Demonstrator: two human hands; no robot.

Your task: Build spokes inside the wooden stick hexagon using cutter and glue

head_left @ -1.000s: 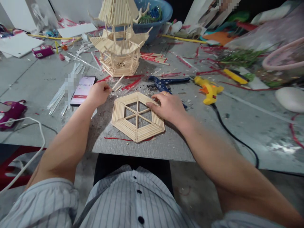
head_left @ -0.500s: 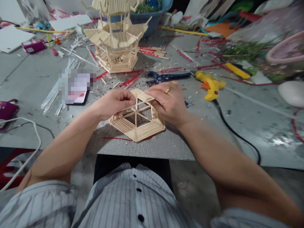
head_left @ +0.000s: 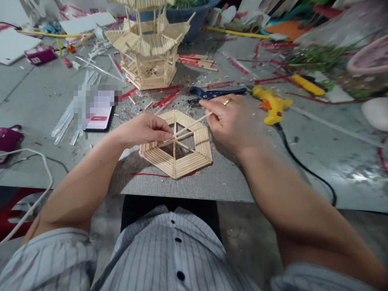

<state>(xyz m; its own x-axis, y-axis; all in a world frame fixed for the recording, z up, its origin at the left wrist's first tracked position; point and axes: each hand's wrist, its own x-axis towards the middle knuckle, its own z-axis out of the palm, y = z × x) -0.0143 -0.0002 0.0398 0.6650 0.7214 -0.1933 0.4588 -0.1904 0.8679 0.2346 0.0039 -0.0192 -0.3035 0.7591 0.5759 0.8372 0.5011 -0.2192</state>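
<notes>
A flat hexagon of wooden sticks (head_left: 169, 159) with inner spokes lies on a grey mat (head_left: 218, 182) in front of me. My left hand (head_left: 142, 129) rests on its left side with fingers pinched round the lower end of a thin wooden stick (head_left: 189, 125). My right hand (head_left: 233, 121), with a ring on one finger, pinches the stick's upper end just past the hexagon's right edge. The stick slants above the hexagon.
A stick-built pagoda model (head_left: 148, 52) stands behind the hexagon. A phone (head_left: 97, 109) lies to the left, blue pliers (head_left: 212, 93) and a yellow glue gun (head_left: 271, 104) with a black cord to the right. Red strips, loose sticks and a blue basin (head_left: 188, 16) clutter the back.
My left hand came in from near the phone with a stick and both hands now hold it over the hexagon. My right hand lifted off the hexagon and shifted right.
</notes>
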